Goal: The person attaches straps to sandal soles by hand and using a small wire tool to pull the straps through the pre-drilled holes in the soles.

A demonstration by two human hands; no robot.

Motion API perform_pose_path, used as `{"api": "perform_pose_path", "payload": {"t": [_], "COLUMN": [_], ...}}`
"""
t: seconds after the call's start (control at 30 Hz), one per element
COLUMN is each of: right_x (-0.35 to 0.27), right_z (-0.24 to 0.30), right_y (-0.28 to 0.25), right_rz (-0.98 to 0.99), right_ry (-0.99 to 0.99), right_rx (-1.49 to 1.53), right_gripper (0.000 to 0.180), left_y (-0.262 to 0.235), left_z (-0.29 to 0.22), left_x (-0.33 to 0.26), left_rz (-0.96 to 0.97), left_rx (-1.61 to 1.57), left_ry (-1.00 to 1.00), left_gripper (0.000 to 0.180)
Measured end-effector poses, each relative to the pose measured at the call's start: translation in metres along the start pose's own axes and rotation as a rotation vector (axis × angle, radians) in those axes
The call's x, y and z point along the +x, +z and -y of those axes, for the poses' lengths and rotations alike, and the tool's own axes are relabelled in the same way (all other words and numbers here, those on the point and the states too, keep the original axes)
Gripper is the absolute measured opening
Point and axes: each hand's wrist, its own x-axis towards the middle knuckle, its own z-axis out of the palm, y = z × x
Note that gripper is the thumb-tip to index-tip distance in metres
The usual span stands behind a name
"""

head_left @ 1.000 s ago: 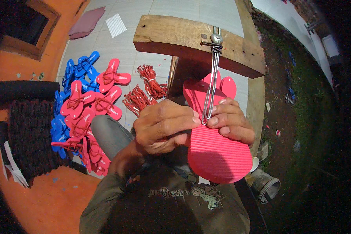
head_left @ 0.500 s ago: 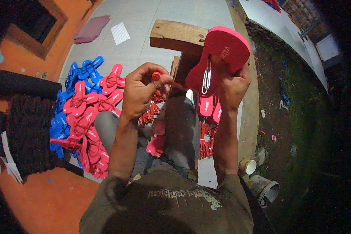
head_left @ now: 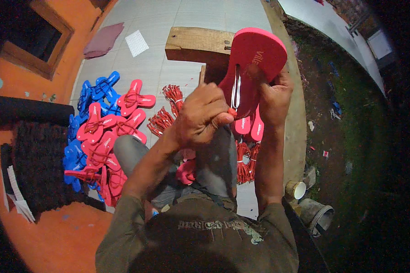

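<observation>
My right hand [head_left: 274,93] grips a red flip-flop sole [head_left: 255,59], held up tilted in front of the wooden block [head_left: 193,44]. A bent metal wire tool [head_left: 235,88] runs through the sole's hole. My left hand [head_left: 202,116] is closed on the end of a red strap [head_left: 233,112] at the sole's lower edge, fingers pinched tight. More pink-red soles [head_left: 250,127] hang or lie just below the held one.
A heap of finished red [head_left: 105,136] and blue flip-flops [head_left: 95,88] lies on the tiled floor at left. Bundles of red straps [head_left: 166,113] sit near the block and by my right knee [head_left: 246,164]. Dark mat [head_left: 36,168] at left; buckets [head_left: 316,216] at right.
The sole came off the block's wire hook, rose up and tilted. My left hand went from reaching toward the straps to pinching a strap end at the sole.
</observation>
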Motion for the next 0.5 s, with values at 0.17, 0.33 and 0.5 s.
{"api": "perform_pose_path", "payload": {"t": [0.17, 0.33, 0.5], "right_x": [0.002, 0.008, -0.01], "right_z": [0.006, 0.011, 0.008], "right_y": [0.004, 0.001, -0.009], "right_rz": [0.035, 0.105, 0.12], "right_ry": [-0.015, 0.003, 0.033], "right_rx": [-0.034, -0.074, -0.105], "right_gripper": [0.031, 0.031, 0.026], "left_y": [0.008, 0.009, 0.005], "left_z": [0.021, 0.016, 0.014], "left_x": [-0.005, -0.003, 0.004], "left_rz": [0.079, 0.148, -0.201], "left_rx": [-0.245, -0.657, -0.123], "left_ry": [-0.066, -0.494, -0.343], "left_gripper": [0.033, 0.04, 0.039]}}
